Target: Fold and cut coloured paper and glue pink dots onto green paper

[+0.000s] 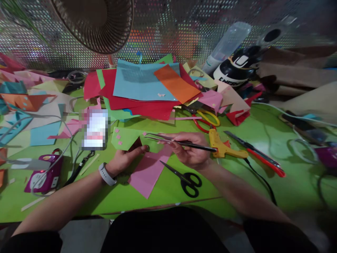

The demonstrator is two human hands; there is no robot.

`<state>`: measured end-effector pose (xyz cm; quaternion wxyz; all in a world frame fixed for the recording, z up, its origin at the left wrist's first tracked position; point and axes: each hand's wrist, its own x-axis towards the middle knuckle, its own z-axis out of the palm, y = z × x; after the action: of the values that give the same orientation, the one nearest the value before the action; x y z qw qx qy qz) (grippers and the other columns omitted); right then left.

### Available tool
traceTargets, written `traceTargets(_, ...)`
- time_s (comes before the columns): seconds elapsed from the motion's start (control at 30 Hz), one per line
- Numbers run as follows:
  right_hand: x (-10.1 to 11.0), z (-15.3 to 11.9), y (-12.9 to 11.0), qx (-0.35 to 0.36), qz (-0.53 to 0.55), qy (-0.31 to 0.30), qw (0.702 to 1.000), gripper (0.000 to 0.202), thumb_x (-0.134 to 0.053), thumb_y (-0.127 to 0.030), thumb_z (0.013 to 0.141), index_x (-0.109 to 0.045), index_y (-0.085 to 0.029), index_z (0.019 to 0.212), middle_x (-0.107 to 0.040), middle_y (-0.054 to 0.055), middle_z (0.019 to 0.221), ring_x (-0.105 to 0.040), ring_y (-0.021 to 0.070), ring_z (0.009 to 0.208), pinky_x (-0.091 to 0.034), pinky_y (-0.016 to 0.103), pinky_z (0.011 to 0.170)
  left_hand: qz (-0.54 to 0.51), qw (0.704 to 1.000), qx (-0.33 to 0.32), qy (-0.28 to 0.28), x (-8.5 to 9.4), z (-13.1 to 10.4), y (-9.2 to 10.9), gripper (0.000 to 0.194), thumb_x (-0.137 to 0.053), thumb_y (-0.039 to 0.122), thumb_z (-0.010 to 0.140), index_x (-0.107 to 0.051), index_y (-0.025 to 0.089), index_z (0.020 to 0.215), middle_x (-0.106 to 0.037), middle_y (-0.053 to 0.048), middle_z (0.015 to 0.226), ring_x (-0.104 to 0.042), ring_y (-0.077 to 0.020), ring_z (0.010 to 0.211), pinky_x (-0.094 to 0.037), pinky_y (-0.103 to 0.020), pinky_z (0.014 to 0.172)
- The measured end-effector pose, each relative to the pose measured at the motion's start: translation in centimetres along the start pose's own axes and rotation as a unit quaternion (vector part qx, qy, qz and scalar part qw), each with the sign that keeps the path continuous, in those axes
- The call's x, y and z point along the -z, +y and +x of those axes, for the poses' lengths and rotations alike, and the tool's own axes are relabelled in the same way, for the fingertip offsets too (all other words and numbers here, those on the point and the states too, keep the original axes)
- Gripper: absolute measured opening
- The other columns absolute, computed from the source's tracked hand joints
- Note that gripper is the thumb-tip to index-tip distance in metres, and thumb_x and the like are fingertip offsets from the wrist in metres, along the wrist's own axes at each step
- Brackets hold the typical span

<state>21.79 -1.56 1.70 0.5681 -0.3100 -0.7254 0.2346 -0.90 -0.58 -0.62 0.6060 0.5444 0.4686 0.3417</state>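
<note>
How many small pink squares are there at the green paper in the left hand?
4: three pink squares in a row on the left part of the green paper, and a fourth square at the tweezers' tips. Folds may hide others.

The folded paper (127,137) is pale green, dotted with small pink squares (118,137); the tweezers (194,144) are black and silvery. A plain pink sheet (146,175) and black-handled scissors (184,178) show against the bright green surface (168,196). The glue gun (218,146) is yellow with an orange trigger (226,143), the utility knife (254,151) red and grey. The fan (89,14) is brown.
</note>
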Motion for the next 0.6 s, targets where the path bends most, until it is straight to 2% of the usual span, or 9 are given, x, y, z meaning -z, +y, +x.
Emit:
traceTargets(0.2,-0.07,0.52,-0.52,0.007,0.006,-0.010,1.000,0.016,-0.068,-0.012,0.088,-0.064,-0.023,0.099,-0.081,0.007,0.098,-0.077,0.0262,0.095,-0.068,0.034,0.077,0.002,1.000,0.007,-0.010,0.02,0.00,0.14,0.032,-0.076,0.046,0.079,-0.076,0.015,0.083,-0.075,-0.010,0.085,-0.070,-0.0246,0.083,-0.058,-0.037,0.076)
traceTargets(0.4,0.13,0.39,-0.54,-0.015,0.002,-0.022,1.000,0.012,-0.069,-0.013,0.089,-0.065,-0.022,0.095,-0.081,0.009,0.099,-0.077,0.0258,0.095,-0.068,0.032,0.076,-0.014,0.999,0.021,-0.021,0.09,-0.06,-0.07,0.035,-0.077,0.048,0.078,-0.076,0.014,0.086,-0.076,-0.010,0.086,-0.068,-0.0216,0.075,-0.058,-0.036,0.072)
traceTargets(0.6,0.19,0.41,-0.44,-0.012,-0.009,-0.024,1.000,0.009,-0.070,-0.015,0.089,-0.066,-0.021,0.094,-0.081,0.009,0.099,-0.078,0.0252,0.093,-0.068,0.034,0.076,-0.023,0.999,0.018,-0.028,0.00,-0.14,0.23,0.030,-0.078,0.044,0.079,-0.075,0.015,0.086,-0.075,-0.009,0.087,-0.068,-0.0212,0.075,-0.057,-0.035,0.072)
